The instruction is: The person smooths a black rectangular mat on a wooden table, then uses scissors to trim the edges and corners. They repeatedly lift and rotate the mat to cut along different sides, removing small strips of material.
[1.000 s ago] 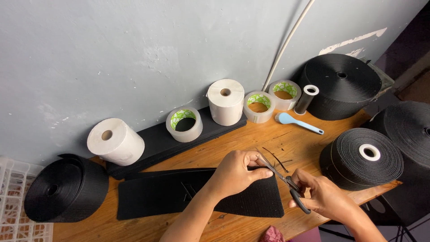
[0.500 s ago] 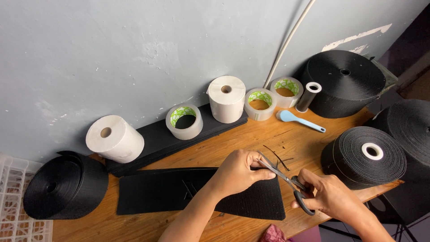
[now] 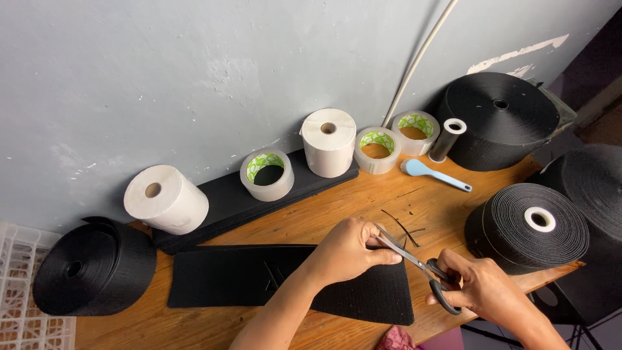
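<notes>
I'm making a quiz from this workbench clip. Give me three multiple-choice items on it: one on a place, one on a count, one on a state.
1. Where does the blue scoop lie?
A. on the wooden table, in front of the tape rolls
B. on the black sheet
C. in the white crate

2. How many clear tape rolls with green-patterned cores stand by the wall?
A. one
B. three
C. five

3. What is the right hand doing?
A. resting flat and empty
B. gripping scissors by the handles
C. lifting a white paper roll

Answers:
1 A: it rests on bare wood of the table.
2 B: three tape rolls show along the wall.
3 B: its fingers are in the loops of the scissors, whose blades meet the left hand on the black sheet.
</notes>
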